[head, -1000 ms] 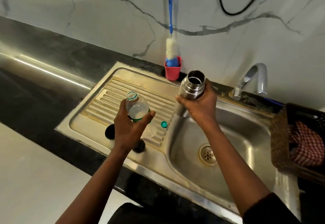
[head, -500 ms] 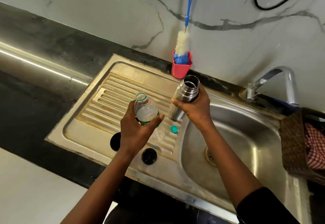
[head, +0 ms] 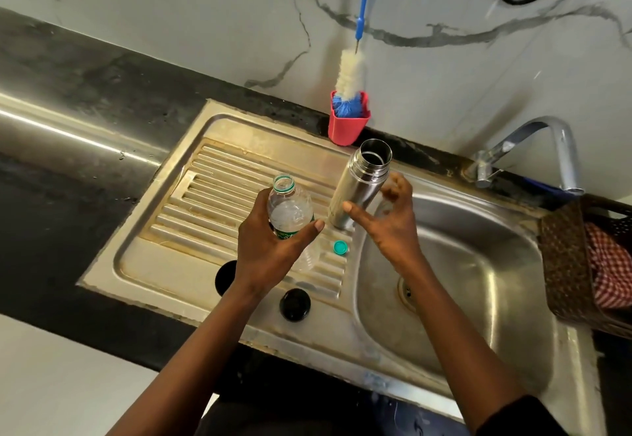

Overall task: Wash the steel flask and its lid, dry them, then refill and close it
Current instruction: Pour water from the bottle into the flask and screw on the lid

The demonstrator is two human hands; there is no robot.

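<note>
The steel flask (head: 359, 186) stands uncapped on the drainboard (head: 191, 216), right at the basin's edge. My right hand (head: 386, 220) is spread loosely around its lower half, thumb tip at its side, fingers behind it and apart from it. My left hand (head: 270, 251) grips a clear plastic water bottle (head: 290, 206) with a green label, uncapped and leaning toward the flask. The bottle's small green cap (head: 341, 247) lies on the drainboard. A black round lid (head: 294, 304) sits near the front edge. A second black round piece (head: 224, 276) is partly hidden by my left wrist.
A red cup (head: 347, 126) holding a blue-handled bottle brush (head: 350, 75) stands against the marble wall behind the flask. The tap (head: 547, 148) arches over the sink basin (head: 478, 264). A woven basket (head: 564, 264) with a red checked cloth (head: 612, 264) sits at the right.
My right hand brought the flask down from above the basin, stood it on the drainboard edge and loosened its grip. My left hand kept the bottle and moved slightly right.
</note>
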